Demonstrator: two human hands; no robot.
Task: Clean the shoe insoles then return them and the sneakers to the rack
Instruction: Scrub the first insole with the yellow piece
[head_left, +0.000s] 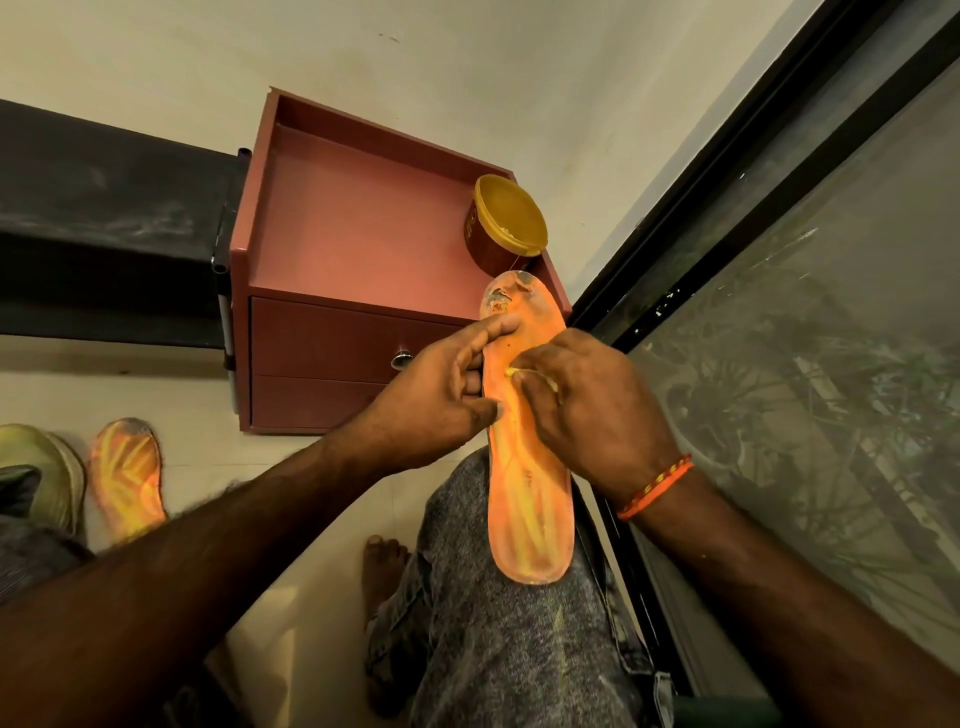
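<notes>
Left hand (441, 395) grips the long, worn orange foam insole (530, 488) lying on the knee; right hand (587, 410) pinches a small yellow scrap (511, 371) against it. Second insole (127, 478) lies on the floor, far left.

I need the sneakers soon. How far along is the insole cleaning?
Both insoles are out. In hand: left hand steadies one insole on the knee; right hand rubs it with something small. Left: second insole on the floor, sneaker, rack return.
</notes>
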